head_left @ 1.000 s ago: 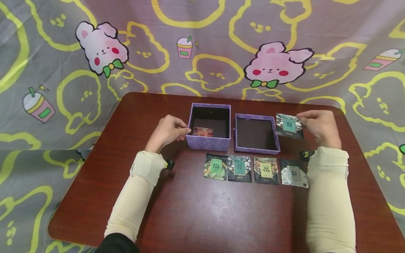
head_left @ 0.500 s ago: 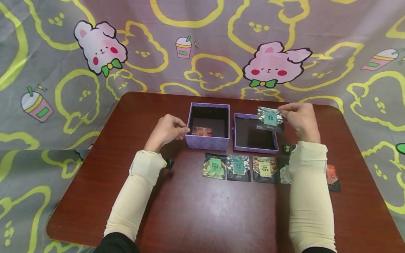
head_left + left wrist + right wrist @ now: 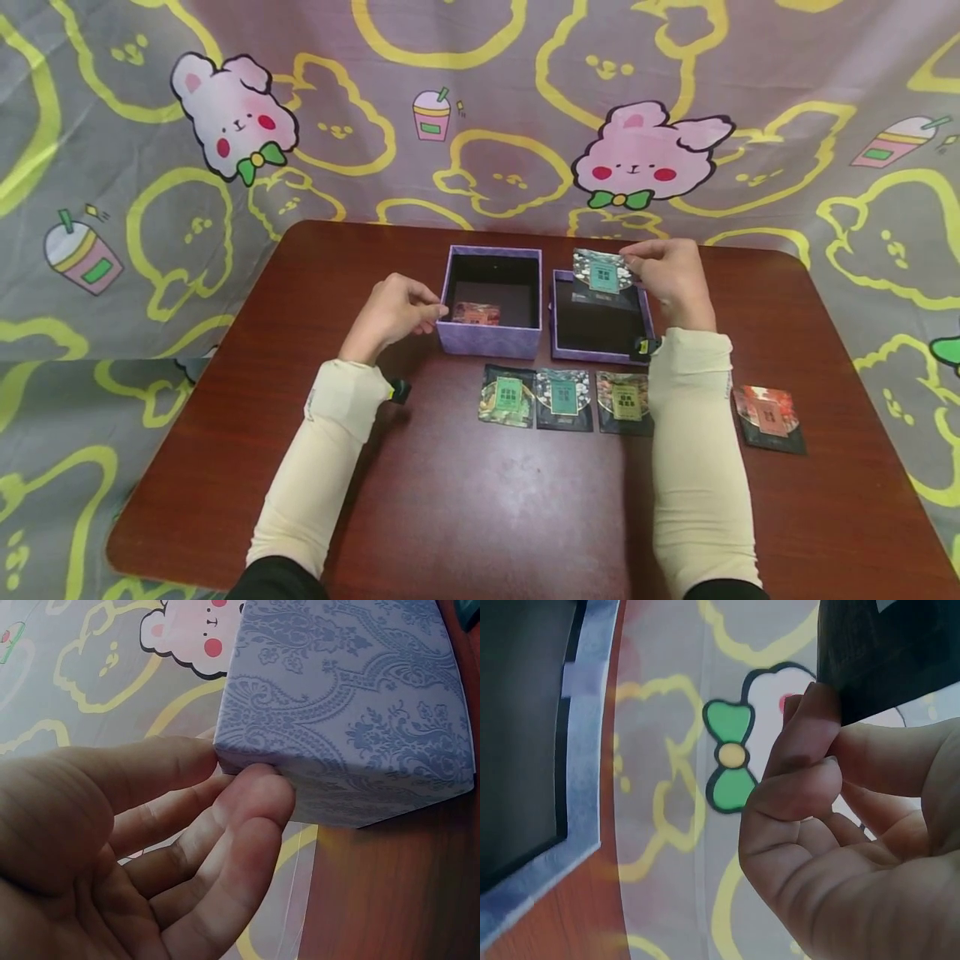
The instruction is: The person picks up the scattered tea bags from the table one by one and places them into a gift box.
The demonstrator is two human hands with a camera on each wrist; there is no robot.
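Observation:
My right hand [image 3: 671,279] pinches a dark tea sachet [image 3: 602,283] with a teal label by its right edge. It holds the sachet raised above the back of the shallow purple box lid [image 3: 602,357]. In the right wrist view, thumb and fingertips grip a corner of the dark sachet [image 3: 892,667]. At the left, my left hand [image 3: 397,312] pinches the front left corner of the deep purple box [image 3: 491,340]. The left wrist view shows thumb and fingers at that corner of the patterned box [image 3: 345,697]. A red tea sachet [image 3: 477,313] lies inside the box.
In front of the boxes lies a row of sachets: a green one [image 3: 507,397], a teal-labelled one [image 3: 564,400] and a yellow-labelled one [image 3: 622,402]. My right sleeve covers part of this row. A red-topped sachet [image 3: 771,418] lies farther right. Patterned cloth [image 3: 510,100] hangs behind the table.
My right hand has carried the sachet leftward from beside the lid to above it. The red-topped sachet at the right has come out from behind the sleeve. My left hand stays at the box.

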